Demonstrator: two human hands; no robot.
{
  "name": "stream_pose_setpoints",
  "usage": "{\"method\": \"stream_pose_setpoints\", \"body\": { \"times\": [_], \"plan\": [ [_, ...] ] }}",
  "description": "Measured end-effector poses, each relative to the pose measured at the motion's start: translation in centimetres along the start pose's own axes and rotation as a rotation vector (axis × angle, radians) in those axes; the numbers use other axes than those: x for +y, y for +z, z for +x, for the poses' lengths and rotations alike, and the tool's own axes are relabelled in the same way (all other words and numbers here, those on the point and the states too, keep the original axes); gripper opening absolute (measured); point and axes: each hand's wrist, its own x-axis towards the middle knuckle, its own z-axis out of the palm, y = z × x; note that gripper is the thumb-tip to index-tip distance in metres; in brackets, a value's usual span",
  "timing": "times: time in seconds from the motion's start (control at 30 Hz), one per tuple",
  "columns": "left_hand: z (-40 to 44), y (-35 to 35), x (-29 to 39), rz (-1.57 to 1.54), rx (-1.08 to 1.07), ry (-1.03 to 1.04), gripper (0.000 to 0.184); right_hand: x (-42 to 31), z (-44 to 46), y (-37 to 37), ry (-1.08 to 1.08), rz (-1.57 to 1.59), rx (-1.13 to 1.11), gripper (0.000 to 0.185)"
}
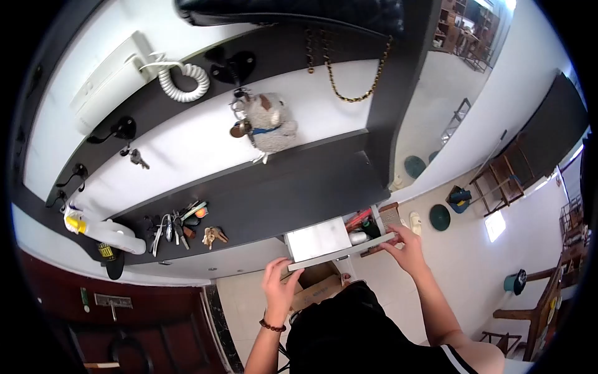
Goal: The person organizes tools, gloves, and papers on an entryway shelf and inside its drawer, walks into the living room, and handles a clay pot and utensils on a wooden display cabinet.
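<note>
An open drawer juts out below a dark shelf. At its left front corner, my left hand grips the front edge with thumb and fingers; a beaded bracelet circles that wrist. My right hand is closed on the right end of the same edge. Inside the drawer lies a white box on the left. To its right are a white rounded item, a dark green item and something red.
Keys, more key bunches, a spray bottle and a black can stand or lie on the shelf's left. A plush toy and a coiled cord hang above. A cardboard box sits below the drawer.
</note>
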Motion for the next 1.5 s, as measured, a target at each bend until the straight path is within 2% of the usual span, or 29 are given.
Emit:
{"method": "stream_pose_setpoints", "body": {
  "times": [0.07,0.17,0.23,0.3,0.37,0.43,0.47,0.5,0.57,0.6,0.7,0.87,1.3,1.4,1.5],
  "plan": [
    [0.5,0.4,0.4,0.0,-0.001,-0.016,0.037,0.0,0.8,0.2,-0.013,0.025,0.092,0.058],
    [0.9,0.1,0.7,0.023,0.026,-0.07,0.039,0.6,1.5,0.8,0.061,0.08,0.113,0.057],
    [1.2,0.2,0.6,0.031,0.058,-0.106,0.041,1.4,1.8,1.0,0.054,0.125,0.109,0.061],
    [1.4,0.1,-0.2,0.048,0.122,-0.027,0.045,2.1,2.2,1.0,0.105,0.206,0.129,0.068],
    [1.7,0.1,-0.7,0.097,0.144,-0.033,0.05,2.1,2.7,1.1,0.089,0.185,0.098,0.072],
    [2.3,0.5,-0.7,0.111,0.203,-0.015,0.054,2.1,3.8,1.5,0.107,0.225,0.184,0.077],
    [2.5,0.7,-1.1,0.128,0.208,0.014,0.056,1.7,4.3,1.3,0.166,0.216,0.156,0.082],
    [3.0,0.7,-1.0,0.137,0.222,0.008,0.056,1.6,4.9,1.3,0.156,0.222,0.141,0.082],
    [4.1,0.5,-0.8,0.274,0.296,0.141,0.053,1.5,6.0,1.5,0.02,-0.024,0.259,0.086],
    [4.5,0.1,-0.2,0.329,0.281,0.141,0.053,0.8,6.5,1.5,0.096,0.001,0.254,0.091],
    [5.8,-0.8,0.2,0.502,0.217,0.21,0.05,2.7,7.9,2.2,-0.032,-0.01,0.289,0.093],
    [6.1,-0.6,-1.2,0.493,0.194,0.229,0.044,3.3,8.9,2.5,0.033,-0.002,0.261,0.071],
    [7.1,-0.3,-1.0,0.446,0.235,0.239,0.034,4.8,9.5,2.5,-0.018,0.012,0.26,0.062],
    [7.3,-1.6,-1.0,0.414,0.171,0.267,0.032,4.1,9.4,2.1,-0.04,-0.005,0.252,0.061],
    [6.5,-5.1,-1.2,0.392,0.24,0.247,0.031,3.0,8.8,1.0,-0.057,-0.077,0.227,0.058]
  ]
}}
